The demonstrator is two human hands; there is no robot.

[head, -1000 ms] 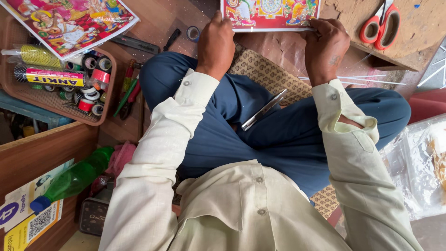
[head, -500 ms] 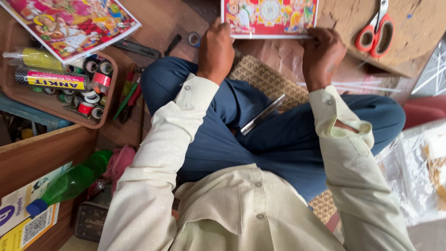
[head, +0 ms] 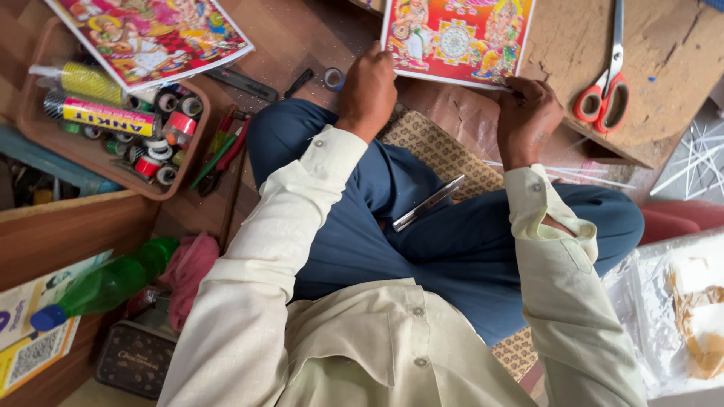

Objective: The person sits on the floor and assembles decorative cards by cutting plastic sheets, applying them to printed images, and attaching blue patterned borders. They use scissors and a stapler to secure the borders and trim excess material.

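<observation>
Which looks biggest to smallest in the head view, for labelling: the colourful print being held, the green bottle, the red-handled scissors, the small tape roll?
1. colourful print, though cropped at the top
2. green bottle and red-handled scissors: similar, and depth differs, so unranked
3. small tape roll

A printed picture (head: 456, 41) is laid on the board (head: 664, 83) ahead of the lap, with scissors (head: 603, 90) to its right, a tray (head: 45, 139) of tape rolls to its left, and what may be a blade (head: 427, 203) resting on the thigh.

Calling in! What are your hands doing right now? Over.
Left hand and right hand both press on the colourful picture print, lying on the wooden board. Red-handled scissors lie right of it, untouched. Nothing in the way.
</observation>
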